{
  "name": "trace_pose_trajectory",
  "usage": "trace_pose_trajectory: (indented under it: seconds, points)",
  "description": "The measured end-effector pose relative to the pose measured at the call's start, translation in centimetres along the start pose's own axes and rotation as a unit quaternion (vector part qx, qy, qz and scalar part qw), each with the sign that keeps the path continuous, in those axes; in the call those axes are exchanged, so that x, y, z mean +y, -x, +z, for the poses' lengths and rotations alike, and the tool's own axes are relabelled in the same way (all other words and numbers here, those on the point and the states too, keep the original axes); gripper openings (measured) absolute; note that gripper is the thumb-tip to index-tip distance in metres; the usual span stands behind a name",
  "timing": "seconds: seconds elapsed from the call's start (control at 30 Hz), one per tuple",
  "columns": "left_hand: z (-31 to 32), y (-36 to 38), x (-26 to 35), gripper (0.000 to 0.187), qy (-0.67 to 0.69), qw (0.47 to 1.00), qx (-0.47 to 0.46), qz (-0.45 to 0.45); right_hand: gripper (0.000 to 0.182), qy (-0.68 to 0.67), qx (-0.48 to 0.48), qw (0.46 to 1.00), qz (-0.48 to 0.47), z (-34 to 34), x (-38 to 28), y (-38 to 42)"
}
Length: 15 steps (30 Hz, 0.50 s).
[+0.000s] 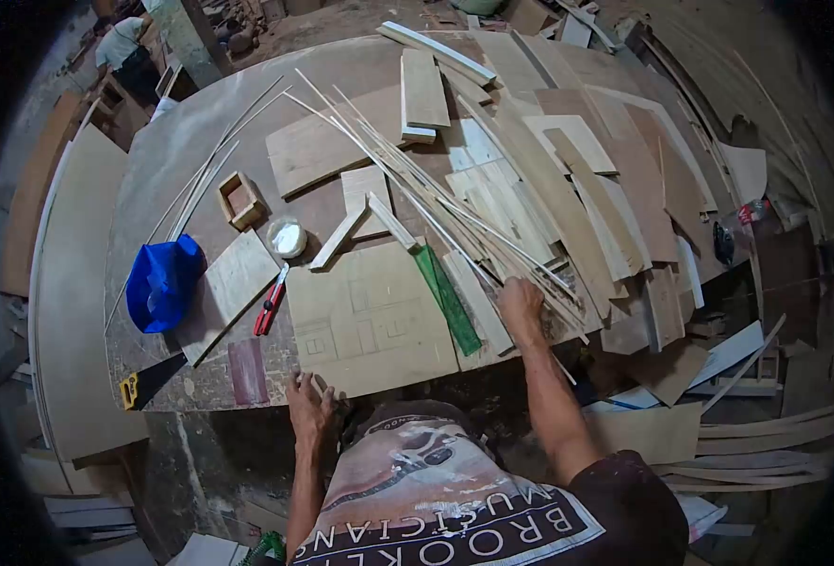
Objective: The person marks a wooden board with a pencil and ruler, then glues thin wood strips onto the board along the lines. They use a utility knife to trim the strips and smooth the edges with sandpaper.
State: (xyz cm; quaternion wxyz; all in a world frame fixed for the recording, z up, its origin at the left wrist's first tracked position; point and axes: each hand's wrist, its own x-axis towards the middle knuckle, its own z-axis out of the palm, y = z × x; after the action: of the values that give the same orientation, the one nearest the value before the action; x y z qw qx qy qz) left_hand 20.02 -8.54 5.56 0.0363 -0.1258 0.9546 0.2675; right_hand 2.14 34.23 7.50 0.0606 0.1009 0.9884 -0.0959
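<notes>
My left hand [311, 407] rests at the table's front edge, beside the lower left corner of a plywood board [393, 335]; its fingers are a little apart and hold nothing I can see. Pencil lines on the board form a house-like drawing with windows and a door. My right hand [520, 307] is closed at the near end of a bundle of long thin wooden strips [454, 212], seemingly gripping one. Its fingertips are partly hidden. Between the board and the strips lies a green strip of material [447, 302]. Two short wood pieces [341, 236] touch the board's top edge.
Left of the board lie a red utility knife [271, 302], a tub of white paste [288, 238], a small wooden box [241, 201], a blue bag [164, 283] and a handsaw [153, 380]. Planks [568, 189] cover the right side. Another person [123, 57] bends at the far left.
</notes>
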Motion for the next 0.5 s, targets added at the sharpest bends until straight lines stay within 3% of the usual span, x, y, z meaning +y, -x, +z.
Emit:
trace_pose_trajectory:
  seconds: [0.07, 0.13, 0.17, 0.3, 0.37, 0.5]
  points:
    - [-0.2, 0.3, 0.8, 0.055, 0.012, 1.000, 0.003, -0.027, 0.034, -0.019, -0.088, 0.995, -0.052, -2.4, -1.4, 0.4]
    - [-0.8, 0.1, 1.8, 0.048, 0.045, 0.998, -0.034, -0.040, 0.036, -0.051, -0.121, 0.987, -0.095, -1.0, -4.2, 1.1]
    - [-1.1, 0.3, 3.0, 0.044, 0.054, 0.998, -0.006, -0.033, 0.039, -0.078, -0.146, 0.978, -0.123, -0.6, -5.6, 1.3]
    - [-0.7, -0.1, 4.3, 0.043, 0.057, 0.998, 0.001, -0.039, 0.041, -0.091, -0.136, 0.981, -0.104, 2.8, -9.8, -1.4]
    - [-0.8, -0.3, 4.6, 0.041, 0.078, 0.996, -0.022, -0.036, 0.041, -0.099, -0.079, 0.992, -0.021, 3.1, -11.3, -5.0]
    - [-0.6, -2.6, 4.1, 0.037, 0.069, 0.998, 0.000, 0.001, 0.041, -0.098, -0.033, 0.993, -0.053, 1.3, -12.8, -9.5]
